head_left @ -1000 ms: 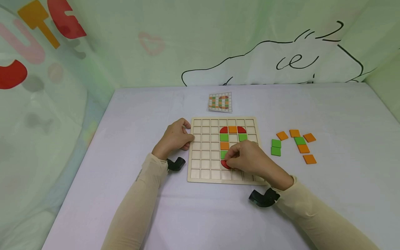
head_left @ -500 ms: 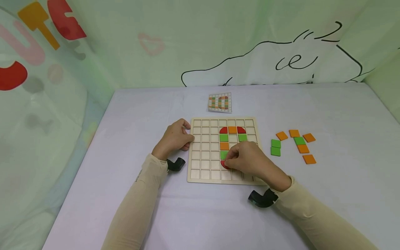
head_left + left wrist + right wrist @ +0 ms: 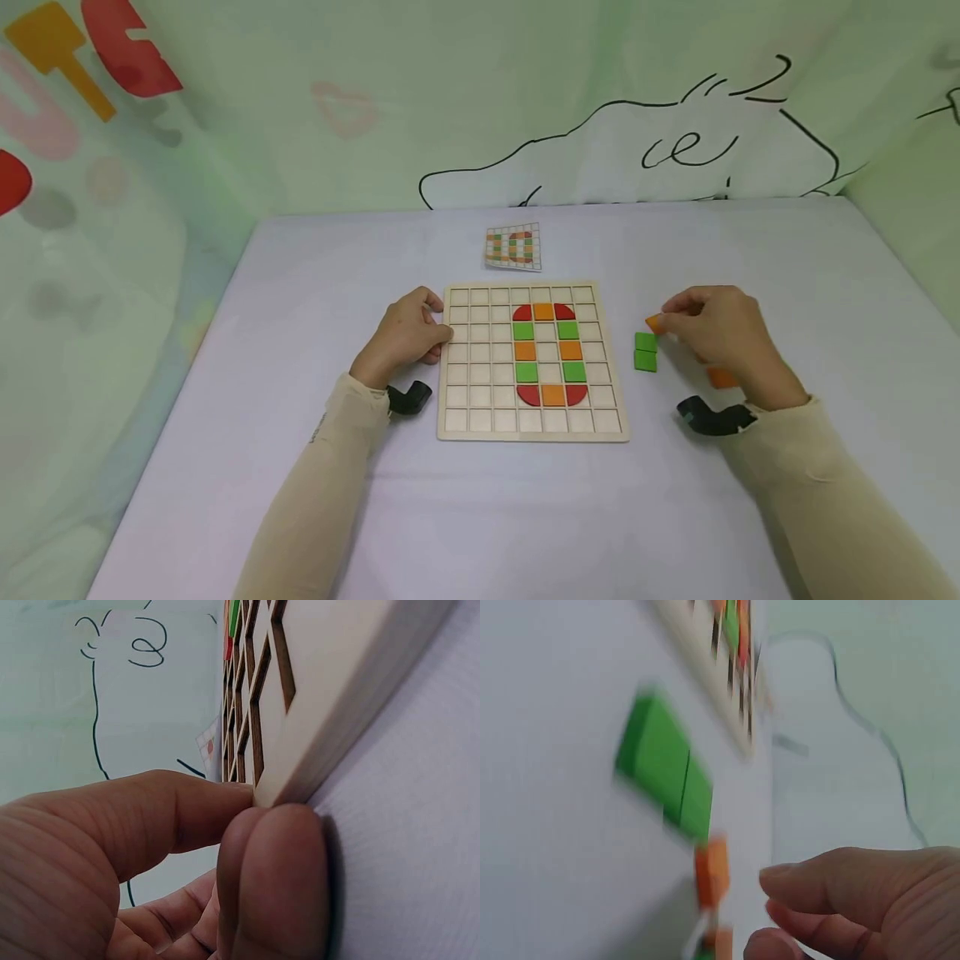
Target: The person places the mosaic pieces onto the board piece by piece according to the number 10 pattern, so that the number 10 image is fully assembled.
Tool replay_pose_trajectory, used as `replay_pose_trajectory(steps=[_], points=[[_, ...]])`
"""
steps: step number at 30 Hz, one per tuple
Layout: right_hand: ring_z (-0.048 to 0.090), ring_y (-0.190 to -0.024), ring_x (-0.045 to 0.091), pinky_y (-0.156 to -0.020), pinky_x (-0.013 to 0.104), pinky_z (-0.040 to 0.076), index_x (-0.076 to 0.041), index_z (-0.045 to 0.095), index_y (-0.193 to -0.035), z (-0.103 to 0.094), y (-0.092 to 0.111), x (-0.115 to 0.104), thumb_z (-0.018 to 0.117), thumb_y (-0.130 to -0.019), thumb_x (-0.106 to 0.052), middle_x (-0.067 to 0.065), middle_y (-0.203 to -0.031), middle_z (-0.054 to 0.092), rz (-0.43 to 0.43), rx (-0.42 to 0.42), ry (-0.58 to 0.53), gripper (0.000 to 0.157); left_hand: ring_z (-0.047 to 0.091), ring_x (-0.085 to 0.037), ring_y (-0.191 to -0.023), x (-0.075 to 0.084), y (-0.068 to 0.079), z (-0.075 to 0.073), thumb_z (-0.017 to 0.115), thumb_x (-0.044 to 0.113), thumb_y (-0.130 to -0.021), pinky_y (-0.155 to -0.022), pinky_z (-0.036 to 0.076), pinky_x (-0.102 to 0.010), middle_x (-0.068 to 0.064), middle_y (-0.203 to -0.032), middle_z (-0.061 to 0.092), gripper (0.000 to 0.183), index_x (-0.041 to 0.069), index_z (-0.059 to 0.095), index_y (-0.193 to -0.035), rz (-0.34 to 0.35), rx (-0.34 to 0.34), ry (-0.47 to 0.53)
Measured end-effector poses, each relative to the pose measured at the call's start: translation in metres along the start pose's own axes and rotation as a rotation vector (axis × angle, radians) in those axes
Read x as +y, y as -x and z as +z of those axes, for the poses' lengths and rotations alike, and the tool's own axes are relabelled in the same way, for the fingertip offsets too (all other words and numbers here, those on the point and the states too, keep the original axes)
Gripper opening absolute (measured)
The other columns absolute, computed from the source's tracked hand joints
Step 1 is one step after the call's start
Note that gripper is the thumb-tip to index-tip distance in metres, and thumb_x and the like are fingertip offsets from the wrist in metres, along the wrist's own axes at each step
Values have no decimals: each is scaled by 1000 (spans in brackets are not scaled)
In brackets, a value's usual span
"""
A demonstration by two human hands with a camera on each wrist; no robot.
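A pale green backdrop (image 3: 480, 50) w/ an orange T (image 3: 56, 54), a red letter resembling an E (image 3: 123, 54) and a pink, partly cropped letter (image 3: 56, 140) rises behind a white-covered worktop (image 3: 375, 517); its black script incl. loops approx. "ce" (image 3: 686, 152) and a mark like a 2 (image 3: 772, 81), wording unclear. Beige L sleeve (image 3: 307, 483) bears small print, illegible at this res.; beige R sleeve (image 3: 825, 492) opp. A wooden grid board (image 3: 528, 436) lies ctr. of the worktop, carrying an oblong ring of red corner pieces (image 3: 528, 395), orange squares (image 3: 552, 395) and green squares (image 3: 567, 331). L hand (image 3: 405, 333) pinches the board's L edge. R hand (image 3: 723, 329), fingers bent, is at a loose orange tile (image 3: 655, 324) R of the board; can't tell if it's gripped. Behind the board, a card (image 3: 513, 247) w/ printed grid, same colors. Smallest: two loose green tiles (image 3: 645, 352), touching, betw. board and R hand; another orange tile (image 3: 722, 378), partly hidden by R hand.
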State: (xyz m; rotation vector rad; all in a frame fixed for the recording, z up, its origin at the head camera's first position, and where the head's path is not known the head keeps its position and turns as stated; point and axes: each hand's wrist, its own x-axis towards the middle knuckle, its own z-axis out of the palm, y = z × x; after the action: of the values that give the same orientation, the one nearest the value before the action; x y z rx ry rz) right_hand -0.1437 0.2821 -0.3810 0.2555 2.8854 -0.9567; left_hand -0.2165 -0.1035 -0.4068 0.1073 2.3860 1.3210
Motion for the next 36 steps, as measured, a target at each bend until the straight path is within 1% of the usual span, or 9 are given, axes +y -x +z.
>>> replay_pose_trajectory(steps=[3, 5, 10, 15, 19, 24, 29, 33, 36], points=[[61, -88, 29, -62, 30, 51, -1, 70, -119, -11, -9, 22, 69, -97, -30, 23, -117, 64, 53, -26, 12, 36, 67, -17, -65, -1, 1, -2, 69, 3, -92, -61, 64, -30, -14, -95, 59, 36, 3, 53, -125, -7, 2, 4], [60, -89, 29, -63, 30, 52, -2, 69, -123, -12, -13, 27, 70, -97, -32, 22, -119, 61, 62, -61, -1, 40, 67, -17, -64, -2, 1, -3, 69, 3, -92, -60, 64, -30, -14, -95, 58, 36, 4, 53, -125, -8, 4, 8], [59, -78, 23, -62, 31, 52, -4, 68, -120, -3, -18, 18, 72, -94, -38, 14, -112, 62, 80, -108, -8, 43, 67, -17, -62, -4, 0, -3, 69, 3, -92, -59, 63, -30, -13, -93, 58, 35, 4, 54, -123, 6, 10, 22], [55, -83, 26, -60, 32, 47, -4, 71, -111, 1, -20, 7, 74, -92, -36, 14, -107, 63, 82, -89, 51, 38, 67, -17, -62, -4, -1, -1, 69, 4, -91, -59, 63, -30, -13, -93, 59, 35, 4, 54, -123, 6, 13, 12], [52, -89, 29, -58, 33, 47, -3, 71, -108, 4, -21, 3, 75, -92, -34, 14, -104, 63, 83, -91, 45, 35, 67, -17, -62, -3, -2, 0, 69, 4, -91, -60, 64, -31, -13, -93, 59, 35, 5, 54, -123, -3, 12, 22], [53, -94, 31, -52, 35, 48, -4, 70, -104, 8, -20, -1, 75, -90, -27, 14, -100, 66, 39, -32, 11, 27, 66, -17, -63, -4, -2, 0, 69, 2, -91, -60, 64, -31, -13, -93, 57, 35, 5, 53, -122, -5, 16, 39], [61, -83, 21, -56, 29, 53, -4, 71, -106, 14, -15, -15, 75, -92, -23, 6, -90, 70, 16, -12, -125, 24, 66, -17, -62, -4, -2, -1, 69, 3, -91, -60, 64, -31, -13, -92, 58, 35, 5, 54, -123, -9, 17, 34], [68, -78, 15, -70, 23, 60, 1, 67, -115, 26, -7, -37, 74, -96, -17, 5, -94, 71, -17, -147, -329, 27, 67, -18, -64, -3, -4, 0, 69, 3, -91, -60, 64, -31, -14, -93, 58, 36, 5, 54, -123, -8, 10, 36], [71, -82, 16, -73, 26, 64, 6, 63, -121, 41, 1, -56, 71, -98, -10, 8, -97, 69, -78, -284, -456, 29, 67, -18, -65, -3, -5, 1, 69, 3, -90, -60, 64, -31, -14, -94, 59, 36, 5, 54, -123, -7, 15, 39]])
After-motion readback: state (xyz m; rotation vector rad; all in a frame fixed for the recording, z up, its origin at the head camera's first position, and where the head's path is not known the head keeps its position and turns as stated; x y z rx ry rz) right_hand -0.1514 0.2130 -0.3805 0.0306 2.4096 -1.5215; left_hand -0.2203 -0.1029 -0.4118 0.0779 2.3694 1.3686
